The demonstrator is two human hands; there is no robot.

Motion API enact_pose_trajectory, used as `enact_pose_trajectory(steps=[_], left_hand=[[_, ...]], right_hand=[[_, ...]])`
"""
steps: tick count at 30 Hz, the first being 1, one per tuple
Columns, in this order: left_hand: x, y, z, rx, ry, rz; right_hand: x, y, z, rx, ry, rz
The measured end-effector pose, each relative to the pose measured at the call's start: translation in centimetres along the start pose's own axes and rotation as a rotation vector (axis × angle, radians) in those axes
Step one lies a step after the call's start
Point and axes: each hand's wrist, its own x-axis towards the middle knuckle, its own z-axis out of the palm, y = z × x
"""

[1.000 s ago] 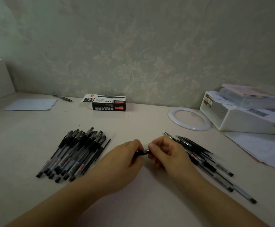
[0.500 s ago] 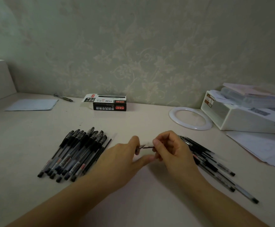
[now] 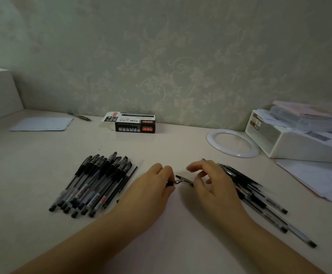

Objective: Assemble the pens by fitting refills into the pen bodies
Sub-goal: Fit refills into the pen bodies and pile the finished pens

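Observation:
My left hand [image 3: 151,187] grips a pen body whose metal tip [image 3: 176,182] pokes out to the right between its fingertips. My right hand [image 3: 212,179] is just right of it and pinches the far end of a thin dark refill [image 3: 183,178], while its forefinger lifts free. The refill slants toward the pen tip. A pile of capped black pens [image 3: 94,184] lies left of my left hand. Behind my right hand lies a heap of pens and loose refills [image 3: 256,196], partly hidden by the hand.
At the back stand a black-and-white pen box [image 3: 134,123], a white ring [image 3: 209,139] and a white organiser [image 3: 299,147] stuffed with papers. Loose sheets [image 3: 319,177] lie at the right edge. A paper [image 3: 42,124] and a single pen [image 3: 79,116] are at back left.
My hands, joined on one pen a second ago, have drawn apart. The right hand has pulled the thin refill out to the right and its fingers have spread.

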Motion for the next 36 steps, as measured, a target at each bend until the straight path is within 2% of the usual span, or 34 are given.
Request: enact_pose_trajectory(steps=[2,4,7,18,23,28,36], left_hand=[[0.0,0.0,0.1,-0.053,0.019,0.021],[0.2,0.1,0.2,-0.104,0.029,0.039],[0.2,0.3,0.3,-0.178,0.038,0.052],[0.0,0.1,0.5,-0.277,-0.009,0.037],[-0.1,-0.4,0.9,-0.259,-0.003,0.061],[0.1,-0.7,1.1,-0.234,0.025,0.091],[0.2,-0.9,1.1,-0.206,0.051,0.108]], right_hand=[[0.1,-0.6,-0.1,0.065,0.026,-0.013],[0.0,-0.9,0.1,0.1,-0.026,-0.035],[0.0,-0.8,0.1,0.197,-0.116,0.018],[0.4,0.1,-0.5,0.465,-0.2,0.107],[0.3,-0.1,-0.8,0.423,-0.22,0.072],[0.3,-0.4,-0.3,0.384,-0.146,0.103],[0.3,-0.1,-0.6,0.426,-0.207,0.102]])
